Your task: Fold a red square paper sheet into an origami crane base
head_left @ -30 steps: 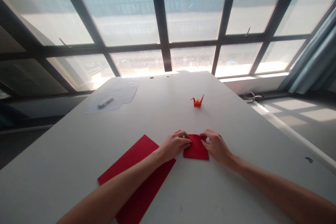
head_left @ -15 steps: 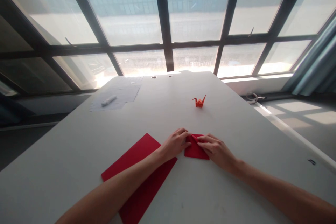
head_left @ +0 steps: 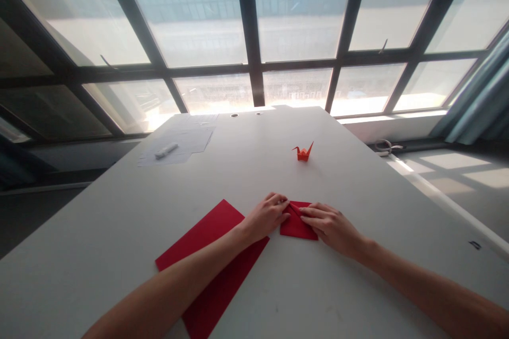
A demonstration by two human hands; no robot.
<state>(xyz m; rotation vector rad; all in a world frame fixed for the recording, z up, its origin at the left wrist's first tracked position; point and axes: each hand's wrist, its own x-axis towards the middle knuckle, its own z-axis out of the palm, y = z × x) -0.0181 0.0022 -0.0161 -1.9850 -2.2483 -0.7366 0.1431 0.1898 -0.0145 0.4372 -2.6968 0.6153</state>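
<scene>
A small folded piece of red paper (head_left: 297, 226) lies on the white table between my hands. My left hand (head_left: 267, 217) pinches its upper left corner, thumb below and fingers above. From the right, my right hand (head_left: 332, 226) presses its fingers onto the same paper, at a raised flap with a diagonal crease; the hand covers the paper's right side. Beneath my left forearm rests a larger sheet of red paper (head_left: 214, 233), partly hidden by the arm. Beyond my hands an orange-red origami crane (head_left: 304, 155) stands upright, touching neither hand.
White paper sheets (head_left: 199, 140) lie at the far left of the table (head_left: 119, 222), with a white marker-like tube (head_left: 166, 150) on them. A small black mark (head_left: 474, 245) shows near the right edge. Large windows (head_left: 298, 10) rise behind, and a curtain (head_left: 473, 100) hangs at right.
Both hands keep nearly the same places on the small red paper. The flap under the right fingers looks slightly shifted. The whole view has moved a little.
</scene>
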